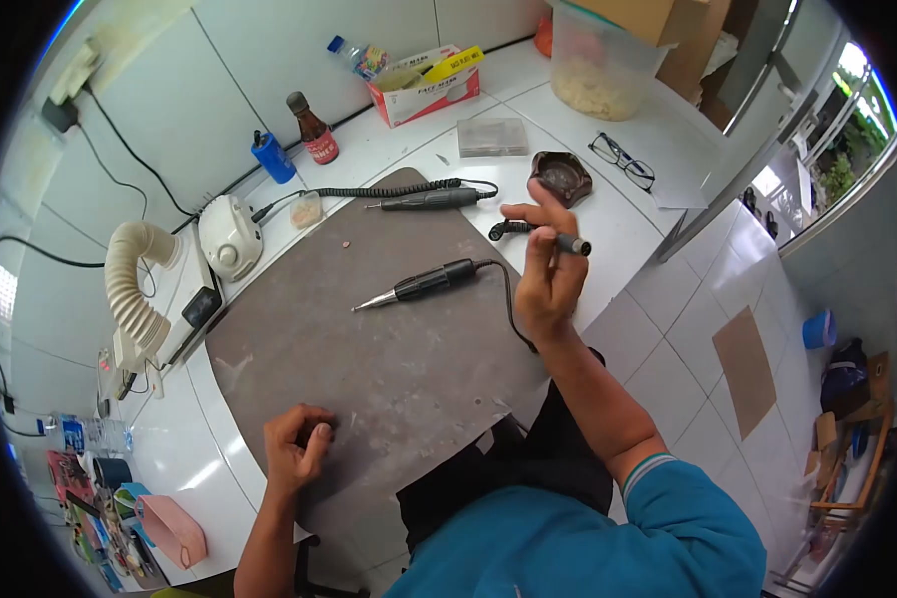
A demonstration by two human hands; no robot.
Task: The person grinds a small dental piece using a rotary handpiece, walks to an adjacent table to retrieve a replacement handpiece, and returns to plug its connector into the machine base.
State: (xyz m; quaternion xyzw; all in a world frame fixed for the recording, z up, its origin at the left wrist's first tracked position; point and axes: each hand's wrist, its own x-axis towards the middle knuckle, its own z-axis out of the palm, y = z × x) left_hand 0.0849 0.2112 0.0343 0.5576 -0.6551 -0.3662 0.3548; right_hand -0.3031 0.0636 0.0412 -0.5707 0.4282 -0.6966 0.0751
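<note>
My right hand (553,274) is raised over the right side of the grey mat (349,369), its fingers closed around a cable plug (572,244) with a metal end. A short piece of black coiled cord (508,229) sticks out on the other side of the fingers. Below it on the mat lies a black rotary handpiece (424,284) with a silver tip; its cord runs behind my right wrist. Another handpiece (429,200) rests at the mat's far edge, joined to a coiled cord. On the mat's near left my left hand (296,445) is loosely curled, with nothing visible in it.
A white control unit (231,237) and a ribbed hose (135,274) stand at the left. Along the back are a blue can (272,157), a brown bottle (312,130), a face mask box (427,90) and a clear case (493,138). An ashtray (561,177) and glasses (622,159) lie right.
</note>
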